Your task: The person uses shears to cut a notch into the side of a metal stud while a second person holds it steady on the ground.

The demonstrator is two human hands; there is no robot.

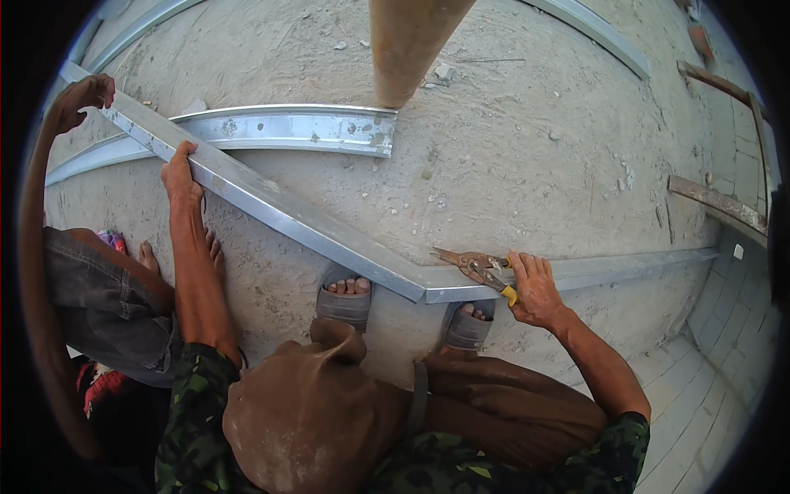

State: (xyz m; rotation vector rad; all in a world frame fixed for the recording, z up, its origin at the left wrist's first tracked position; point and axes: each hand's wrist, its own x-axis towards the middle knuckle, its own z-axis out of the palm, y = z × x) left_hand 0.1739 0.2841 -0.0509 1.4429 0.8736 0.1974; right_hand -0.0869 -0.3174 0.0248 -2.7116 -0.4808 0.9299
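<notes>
A long galvanized metal channel runs from the upper left down to a bend in front of my feet, then on toward the right. My left hand is closed on its near edge, left of the bend, with the thumb on top. In my right hand I grip a pair of tin snips, rusty-bladed with yellow-and-black handles. The snips lie over the right-hand stretch of channel, blades pointing left near the bend. At the far left, a co-worker's hand is beside the channel's upper end.
Another metal channel lies under the first on the dusty ground, close to a round post. More channel lies at the far right. The co-worker's knee is left of my arm. Tiled paving borders the right.
</notes>
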